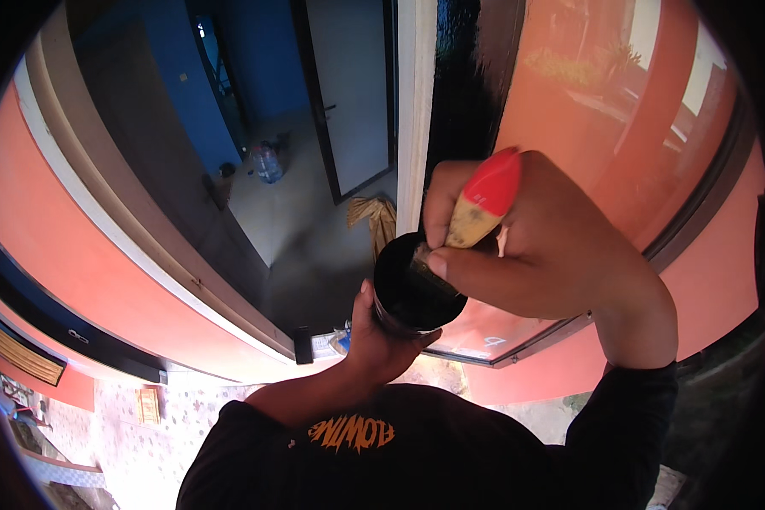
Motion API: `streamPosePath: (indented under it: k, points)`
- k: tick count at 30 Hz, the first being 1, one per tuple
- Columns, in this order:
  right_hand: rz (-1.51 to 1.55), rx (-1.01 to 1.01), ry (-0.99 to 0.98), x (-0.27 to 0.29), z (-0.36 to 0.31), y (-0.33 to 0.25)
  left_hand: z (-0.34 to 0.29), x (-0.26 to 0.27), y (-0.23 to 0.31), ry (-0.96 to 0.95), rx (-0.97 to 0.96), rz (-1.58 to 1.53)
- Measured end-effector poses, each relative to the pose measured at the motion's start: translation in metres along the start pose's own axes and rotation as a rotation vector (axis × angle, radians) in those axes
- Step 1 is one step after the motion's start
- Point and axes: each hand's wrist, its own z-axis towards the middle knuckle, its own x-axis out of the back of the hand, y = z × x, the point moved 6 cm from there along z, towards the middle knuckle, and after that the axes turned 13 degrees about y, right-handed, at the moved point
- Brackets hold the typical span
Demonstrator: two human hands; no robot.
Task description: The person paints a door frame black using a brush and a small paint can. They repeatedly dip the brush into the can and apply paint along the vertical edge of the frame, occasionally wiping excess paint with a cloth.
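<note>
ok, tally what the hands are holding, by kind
Paint can: 1, in left hand
Brush: 1, in right hand
Total: 2

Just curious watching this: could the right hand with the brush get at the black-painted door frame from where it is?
Probably yes. The right hand holds the paintbrush over the can held by the left hand, and the black frame stands just above with nothing between them.
</note>
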Motion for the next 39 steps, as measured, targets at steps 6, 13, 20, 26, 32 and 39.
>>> streamPosePath:
  k: [6, 13, 20, 26, 32, 39]
  points:
    - [-0.089, 0.037, -0.086, -0.023, -0.005, 0.009, -0.01, -0.012, 0.005, 0.038, -0.001, -0.009]
    - [0.013, -0.075, -0.029, -0.017, -0.002, 0.021, -0.008, -0.001, 0.003, -0.06, -0.013, -0.059]
    - [0.287, -0.307, 0.107, 0.003, 0.002, 0.044, -0.004, -0.006, 0.007, -0.063, 0.004, -0.168]
    - [0.055, -0.132, -0.007, -0.017, 0.0, 0.03, -0.002, 0.0, 0.01, -0.042, -0.015, -0.093]
    - [-0.066, -0.039, -0.074, -0.029, -0.001, 0.029, -0.003, -0.007, 0.011, 0.026, 0.008, -0.152]
    - [0.321, -0.379, 0.12, -0.005, 0.006, 0.06, 0.0, -0.005, 0.011, 0.058, 0.019, -0.153]
